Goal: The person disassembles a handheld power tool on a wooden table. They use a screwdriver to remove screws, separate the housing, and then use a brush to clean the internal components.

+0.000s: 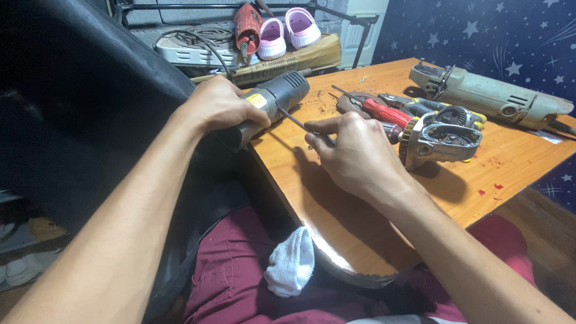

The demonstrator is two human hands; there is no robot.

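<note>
Grinder body sits at table near edge, nose over wood, tail hanging off. Your left hand wraps it tight around middle. Your right hand pinches thin screwdriver, tip at body's side. Gear head lies just right of that hand, red screwdriver behind. Second grinder at far corner. White rag on your lap.

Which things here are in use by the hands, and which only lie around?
In use: left hand grips the power tool body; right hand holds a thin metal tool against it.

Lying about: gear housing, red-handled screwdriver, large angle grinder, pink shoes, white cloth.
</note>
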